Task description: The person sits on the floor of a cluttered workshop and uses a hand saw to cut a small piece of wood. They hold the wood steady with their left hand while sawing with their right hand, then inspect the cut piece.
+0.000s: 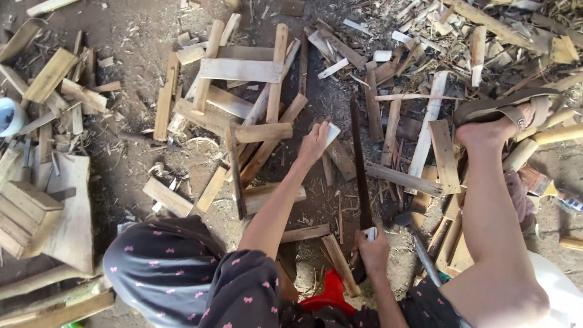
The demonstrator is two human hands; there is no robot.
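Note:
My left hand [314, 146] reaches forward and grips a small pale piece of wood [332, 133] lying among the scraps on the dirt ground. A long dark blade [359, 164] points away from me, its handle held in my right hand [372, 251] close to my body. My right leg stretches out to the right, and its foot in a brown sandal [507, 112] rests on the wood pile. My knees in dark spotted fabric [164, 267] fill the bottom of the view.
Cut wooden slats and offcuts [243, 103] lie scattered over the ground ahead. A stack of thicker wooden blocks [30, 212] sits at the left, with a white and blue cup [9, 115] beyond it. A red object [331, 294] lies between my legs.

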